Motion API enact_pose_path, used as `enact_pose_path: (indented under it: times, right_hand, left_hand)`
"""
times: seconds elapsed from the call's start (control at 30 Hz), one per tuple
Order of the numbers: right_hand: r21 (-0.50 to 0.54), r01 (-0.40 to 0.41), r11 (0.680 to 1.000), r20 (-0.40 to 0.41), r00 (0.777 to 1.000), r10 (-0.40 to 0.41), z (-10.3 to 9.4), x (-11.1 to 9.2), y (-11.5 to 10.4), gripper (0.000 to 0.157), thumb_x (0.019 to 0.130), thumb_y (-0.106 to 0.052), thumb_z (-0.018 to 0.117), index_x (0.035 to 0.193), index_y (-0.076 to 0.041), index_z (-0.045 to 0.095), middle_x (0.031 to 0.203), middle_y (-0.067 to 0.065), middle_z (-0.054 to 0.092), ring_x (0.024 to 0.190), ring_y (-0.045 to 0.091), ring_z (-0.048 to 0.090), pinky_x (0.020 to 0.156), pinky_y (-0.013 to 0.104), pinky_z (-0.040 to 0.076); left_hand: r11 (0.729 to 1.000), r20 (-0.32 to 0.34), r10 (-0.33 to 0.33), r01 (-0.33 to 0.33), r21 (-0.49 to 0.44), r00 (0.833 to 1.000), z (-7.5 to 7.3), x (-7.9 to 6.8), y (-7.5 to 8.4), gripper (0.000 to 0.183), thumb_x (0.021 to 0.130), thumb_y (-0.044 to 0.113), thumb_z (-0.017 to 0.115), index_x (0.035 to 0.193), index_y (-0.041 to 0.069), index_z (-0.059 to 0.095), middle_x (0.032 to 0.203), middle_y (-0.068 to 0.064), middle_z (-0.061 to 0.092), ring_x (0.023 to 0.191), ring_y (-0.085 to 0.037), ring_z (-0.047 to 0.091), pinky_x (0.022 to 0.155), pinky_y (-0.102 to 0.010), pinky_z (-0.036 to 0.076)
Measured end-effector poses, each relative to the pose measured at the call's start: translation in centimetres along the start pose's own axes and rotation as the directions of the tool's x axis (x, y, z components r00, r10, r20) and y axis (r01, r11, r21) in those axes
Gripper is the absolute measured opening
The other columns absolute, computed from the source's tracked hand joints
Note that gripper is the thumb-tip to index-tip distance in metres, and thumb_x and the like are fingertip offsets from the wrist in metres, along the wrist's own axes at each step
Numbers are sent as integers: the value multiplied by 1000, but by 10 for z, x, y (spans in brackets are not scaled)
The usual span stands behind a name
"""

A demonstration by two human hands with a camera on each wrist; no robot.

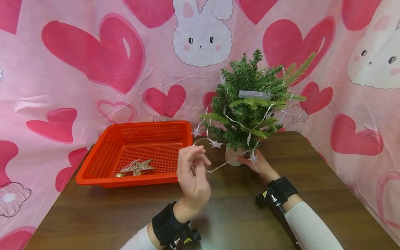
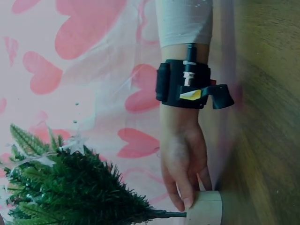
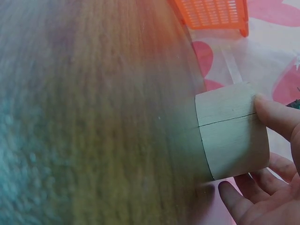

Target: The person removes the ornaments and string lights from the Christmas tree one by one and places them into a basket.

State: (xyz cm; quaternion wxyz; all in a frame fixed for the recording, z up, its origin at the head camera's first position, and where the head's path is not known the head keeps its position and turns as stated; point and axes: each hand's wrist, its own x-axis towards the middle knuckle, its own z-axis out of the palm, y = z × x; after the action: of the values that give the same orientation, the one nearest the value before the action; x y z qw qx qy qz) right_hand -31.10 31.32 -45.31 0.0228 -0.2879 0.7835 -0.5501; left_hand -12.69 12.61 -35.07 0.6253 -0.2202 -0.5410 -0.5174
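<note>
A small artificial Christmas tree (image 1: 250, 100) stands upright on a pale wooden base (image 3: 234, 133). My right hand (image 1: 260, 166) grips that base, thumb on one side and fingers on the other; the left wrist view also shows this right hand (image 2: 183, 161). A clear wire of star-shaped string lights (image 1: 215, 143) winds around the branches and hangs down at the left. Left of the tree, my left hand (image 1: 194, 177) is raised with curled fingers and holds the wire, though the pinch itself is partly hidden. A clear plastic case (image 1: 253, 94) rests in the upper branches.
An orange plastic basket (image 1: 106, 152) sits on the brown wooden table (image 1: 231, 215) at the left. Inside lie a glittery gold star (image 1: 137, 168) and small gold ornaments (image 1: 119, 175). A pink curtain (image 1: 162, 76) with hearts and rabbits hangs close behind the tree.
</note>
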Motion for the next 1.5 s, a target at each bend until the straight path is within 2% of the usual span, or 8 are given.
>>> enact_pose_path:
  times: [0.17, 0.27, 0.5, 0.7, 0.93, 1.1, 1.33, 1.5]
  right_hand:
    - [-41, 7, 999, -10, 1000, -8, 0, 1, 0, 47, 87, -11, 75, 128, 1, 57, 105, -14, 66, 98, -5, 56, 88, 14, 41]
    - [-24, -25, 999, 1, 1000, 25, 0, 2, -1, 50, 86, -12, 76, 131, -1, 54, 110, -13, 64, 102, -2, 56, 89, 15, 42]
    - [10, -74, 997, 11, 997, 74, 0, 3, -2, 63, 85, -7, 76, 140, -4, 45, 134, 10, 55, 115, 4, 53, 94, 19, 45]
    - [15, -102, 995, 3, 995, 102, 0, 2, -5, 69, 86, -6, 75, 145, -4, 39, 143, 15, 48, 121, 6, 49, 101, 24, 40]
    - [37, -100, 994, 37, 994, 98, 0, 1, -6, 68, 88, -6, 72, 146, -4, 37, 148, 18, 44, 136, 31, 40, 114, 49, 28]
    - [24, -100, 995, 32, 995, 100, -1, 2, -3, 60, 88, -9, 73, 140, -3, 45, 137, 19, 53, 122, 16, 50, 108, 34, 37]
    - [33, -68, 997, 40, 997, 67, -2, 2, 1, 60, 87, -13, 75, 139, -7, 46, 125, -8, 57, 111, -5, 49, 98, 14, 36]
    - [-41, -44, 998, 29, 999, 45, -3, 4, 3, 50, 87, -16, 76, 130, -5, 55, 117, -4, 64, 103, 6, 55, 91, 18, 41]
  left_hand:
    - [974, -65, -215, 219, 62, 975, -7, 6, 0, 55, 70, -25, 39, 121, -13, 53, 105, -28, 50, 94, -24, 55, 54, -15, 39]
    - [911, -63, -404, 408, 64, 913, -11, 12, -1, 60, 70, -22, 46, 126, -3, 50, 108, -19, 51, 95, -21, 57, 47, -15, 34]
    - [586, 96, -808, 810, 23, 582, -17, 27, -8, 62, 79, -12, 48, 136, 12, 50, 99, -3, 50, 69, -11, 50, 55, -20, 45]
    - [369, 334, -886, 926, 83, 322, -18, 30, -13, 67, 81, -7, 36, 142, 15, 52, 137, -5, 53, 82, -11, 66, 46, -23, 42]
    - [138, 675, -709, 979, -151, 204, -18, 36, -19, 67, 87, -8, 31, 149, 17, 41, 139, 1, 57, 93, -7, 65, 44, -15, 34]
    - [263, 546, -788, 957, -121, 285, -13, 38, -16, 19, 100, 12, 49, 110, 14, 65, 81, 7, 58, 64, -5, 46, 45, -17, 30]
    - [713, 228, -675, 700, -42, 702, -15, 36, -13, 39, 95, 9, 64, 61, 0, 46, 79, 5, 51, 77, -11, 47, 65, -20, 37]
    - [852, 127, -520, 524, 2, 845, -20, 40, -14, 43, 86, 1, 70, 56, 0, 40, 102, -5, 55, 86, -14, 51, 65, -19, 40]
